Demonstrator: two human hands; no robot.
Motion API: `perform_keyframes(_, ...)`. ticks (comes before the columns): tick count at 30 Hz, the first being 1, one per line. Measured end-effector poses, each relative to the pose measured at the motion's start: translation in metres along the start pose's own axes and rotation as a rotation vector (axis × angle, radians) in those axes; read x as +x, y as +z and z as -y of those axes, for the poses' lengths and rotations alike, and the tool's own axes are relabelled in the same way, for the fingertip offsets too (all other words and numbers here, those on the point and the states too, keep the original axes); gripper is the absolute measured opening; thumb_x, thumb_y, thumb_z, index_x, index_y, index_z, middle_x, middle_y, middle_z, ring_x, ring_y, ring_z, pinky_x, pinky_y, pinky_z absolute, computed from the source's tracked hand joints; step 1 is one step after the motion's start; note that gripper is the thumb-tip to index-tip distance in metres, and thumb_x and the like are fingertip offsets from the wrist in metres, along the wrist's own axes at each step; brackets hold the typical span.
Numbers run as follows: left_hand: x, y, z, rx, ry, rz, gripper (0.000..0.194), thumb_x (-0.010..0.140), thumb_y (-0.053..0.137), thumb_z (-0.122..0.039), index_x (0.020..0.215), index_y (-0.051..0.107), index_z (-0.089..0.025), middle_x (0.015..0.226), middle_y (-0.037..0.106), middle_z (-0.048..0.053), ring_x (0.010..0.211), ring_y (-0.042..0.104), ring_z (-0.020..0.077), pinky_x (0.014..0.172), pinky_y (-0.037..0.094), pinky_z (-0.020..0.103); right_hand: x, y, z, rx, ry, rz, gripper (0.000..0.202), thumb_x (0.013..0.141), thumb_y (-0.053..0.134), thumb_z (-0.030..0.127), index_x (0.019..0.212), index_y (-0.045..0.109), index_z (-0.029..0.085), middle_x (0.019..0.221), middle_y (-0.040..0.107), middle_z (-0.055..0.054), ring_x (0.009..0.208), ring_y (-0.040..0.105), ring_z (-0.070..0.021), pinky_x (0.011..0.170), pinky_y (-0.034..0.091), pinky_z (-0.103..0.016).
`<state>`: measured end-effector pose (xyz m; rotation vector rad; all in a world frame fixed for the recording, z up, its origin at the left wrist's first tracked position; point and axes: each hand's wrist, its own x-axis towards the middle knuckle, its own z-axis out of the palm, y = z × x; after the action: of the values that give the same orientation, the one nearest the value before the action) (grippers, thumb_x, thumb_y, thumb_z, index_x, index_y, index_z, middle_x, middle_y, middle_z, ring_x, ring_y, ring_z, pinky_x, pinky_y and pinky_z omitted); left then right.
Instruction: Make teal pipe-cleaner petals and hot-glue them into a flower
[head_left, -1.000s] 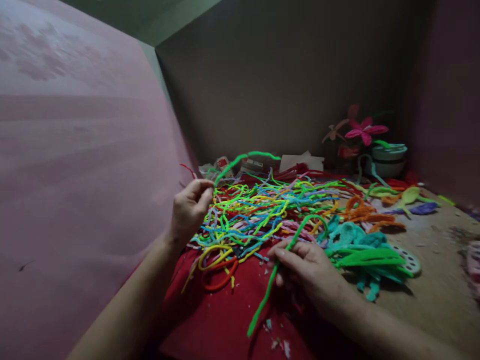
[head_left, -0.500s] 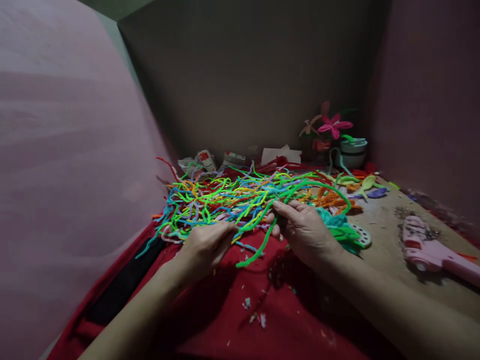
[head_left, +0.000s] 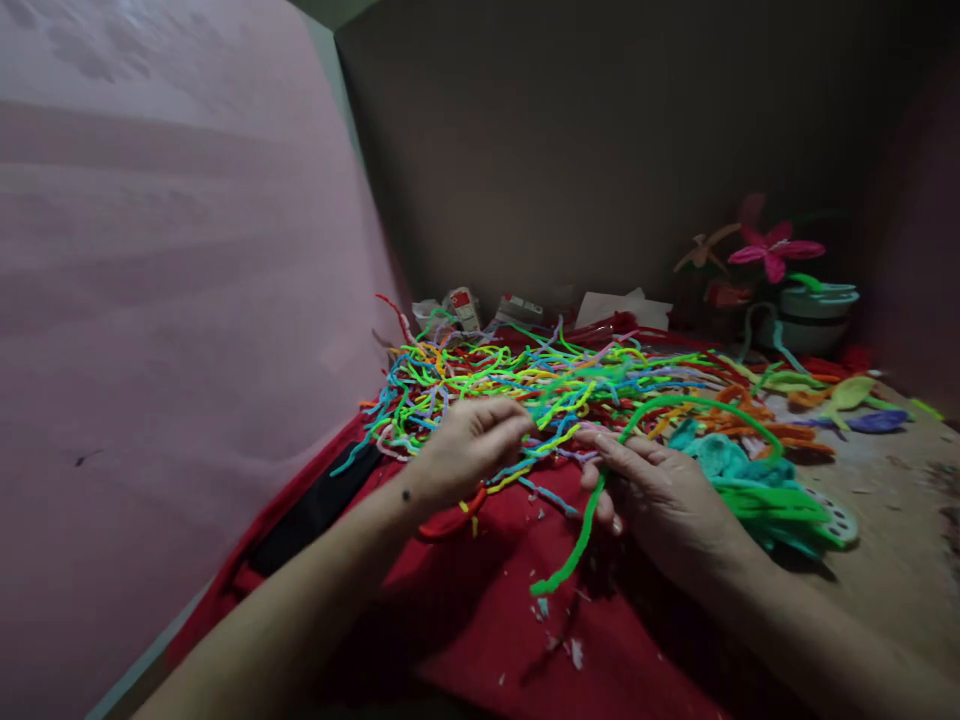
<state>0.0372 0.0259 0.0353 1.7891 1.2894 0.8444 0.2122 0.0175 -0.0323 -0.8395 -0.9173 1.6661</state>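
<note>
My right hand point(head_left: 660, 490) is closed on a long bright green pipe cleaner point(head_left: 581, 545), which arches over the knuckles and hangs down in front of the fingers. To its left, my left hand point(head_left: 480, 440) is pinched at the edge of the pile. A second green pipe cleaner point(head_left: 559, 392), smeared by motion, runs from its fingertips toward the upper right. Beneath and beyond both hands spreads a tangled heap of many-coloured pipe cleaners point(head_left: 480, 370). A red loop point(head_left: 450, 528) with yellow bits lies below my left hand.
Teal and green bundled pieces point(head_left: 750, 490) lie right of my right hand, beside a white holed disc point(head_left: 832, 515). Farther back are orange pieces point(head_left: 757, 420), a pot point(head_left: 817, 318) and a pink flower point(head_left: 776, 250). Scraps litter the red cloth point(head_left: 480, 620). A pink wall point(head_left: 187, 300) rises at left.
The view has turned rightward-to-leftward, so the scene sits farther right and the pink glue gun is out of frame. My left hand has risen, uncovering the red loop.
</note>
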Motion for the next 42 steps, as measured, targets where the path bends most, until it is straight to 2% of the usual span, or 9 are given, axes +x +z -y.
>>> perform_keyframes(4, 0.042, -0.054, -0.004, 0.121, 0.086, -0.302, 0.019, 0.074, 0.053, -0.028, 0.062, 0.054, -0.013, 0.046, 0.046, -0.004, 0.036, 0.035, 0.0033, 0.037, 0.026, 0.016, -0.006, 0.001, -0.006, -0.055, 0.131, 0.067, 0.033, 0.071, 0.062, 0.042, 0.09, 0.062, 0.015, 0.059, 0.061, -0.001, 0.034, 0.047, -0.0072, 0.03, 0.033, -0.017)
perform_keyframes(11, 0.117, -0.122, 0.044, 0.652, 0.142, -0.652, 0.026, 0.063, 0.06, -0.02, 0.088, 0.061, -0.011, 0.073, 0.061, 0.006, 0.065, 0.054, 0.0131, 0.062, 0.043, 0.025, -0.008, 0.0, -0.013, -0.158, 0.175, 0.122, 0.028, 0.071, 0.063, 0.04, 0.08, 0.063, 0.014, 0.058, 0.062, -0.002, 0.037, 0.05, -0.0066, 0.034, 0.035, -0.015)
perform_keyframes(13, 0.113, -0.122, 0.053, 0.748, 0.204, -0.618, 0.026, 0.062, 0.059, -0.019, 0.087, 0.063, -0.011, 0.08, 0.062, 0.006, 0.073, 0.055, 0.0147, 0.068, 0.042, 0.026, -0.006, -0.002, -0.014, -0.169, 0.18, 0.111, 0.028, 0.071, 0.063, 0.04, 0.079, 0.063, 0.014, 0.058, 0.062, -0.002, 0.036, 0.049, -0.0068, 0.034, 0.035, -0.016)
perform_keyframes(17, 0.079, -0.102, 0.062, 0.743, 0.244, -0.049, 0.016, 0.066, 0.052, -0.017, 0.07, 0.067, -0.014, 0.067, 0.061, 0.001, 0.064, 0.054, 0.0112, 0.061, 0.04, 0.022, -0.005, -0.005, -0.017, -0.199, 0.207, 0.099, 0.028, 0.072, 0.061, 0.041, 0.081, 0.063, 0.015, 0.058, 0.062, -0.003, 0.035, 0.048, -0.0074, 0.033, 0.035, -0.018)
perform_keyframes(21, 0.053, -0.086, 0.078, 0.945, 0.273, 0.2, 0.021, 0.068, 0.049, -0.011, 0.071, 0.068, -0.018, 0.069, 0.058, 0.002, 0.065, 0.05, 0.0107, 0.059, 0.037, 0.022, -0.007, -0.003, -0.016, -0.241, 0.191, 0.102, 0.027, 0.072, 0.062, 0.04, 0.079, 0.063, 0.014, 0.058, 0.062, -0.003, 0.038, 0.05, -0.0073, 0.035, 0.036, -0.017)
perform_keyframes(28, 0.043, -0.091, 0.097, 0.988, 0.469, -0.015, 0.015, 0.076, 0.054, -0.018, 0.074, 0.069, -0.02, 0.073, 0.051, 0.003, 0.072, 0.047, 0.013, 0.063, 0.038, 0.024, -0.007, 0.0, -0.012, -0.178, 0.174, 0.084, 0.027, 0.069, 0.065, 0.039, 0.079, 0.062, 0.014, 0.057, 0.062, -0.001, 0.036, 0.05, -0.0071, 0.032, 0.035, -0.016)
perform_keyframes(32, 0.036, -0.096, 0.087, 0.97, 0.651, -0.121, 0.017, 0.082, 0.049, -0.022, 0.079, 0.066, -0.02, 0.087, 0.058, 0.004, 0.083, 0.049, 0.0126, 0.072, 0.041, 0.025, -0.007, 0.0, -0.012, -0.177, 0.17, 0.09, 0.027, 0.07, 0.065, 0.039, 0.079, 0.062, 0.014, 0.058, 0.062, -0.001, 0.036, 0.05, -0.0075, 0.031, 0.035, -0.016)
perform_keyframes(38, 0.022, -0.093, 0.065, 1.33, 0.765, -0.171, 0.024, 0.084, 0.039, -0.013, 0.089, 0.063, -0.016, 0.087, 0.064, 0.008, 0.079, 0.053, 0.0155, 0.07, 0.044, 0.029, -0.007, -0.001, -0.013, -0.18, 0.169, 0.094, 0.026, 0.071, 0.063, 0.038, 0.079, 0.062, 0.014, 0.058, 0.062, -0.001, 0.036, 0.05, -0.0073, 0.03, 0.035, -0.016)
perform_keyframes(42, 0.009, -0.086, 0.047, 1.269, 0.856, -0.147, 0.025, 0.086, 0.035, -0.011, 0.092, 0.059, -0.014, 0.097, 0.063, 0.008, 0.086, 0.055, 0.0137, 0.073, 0.046, 0.027, -0.005, -0.002, -0.015, -0.17, 0.164, 0.101, 0.025, 0.072, 0.063, 0.038, 0.081, 0.061, 0.015, 0.06, 0.063, -0.001, 0.037, 0.051, -0.0079, 0.03, 0.035, -0.016)
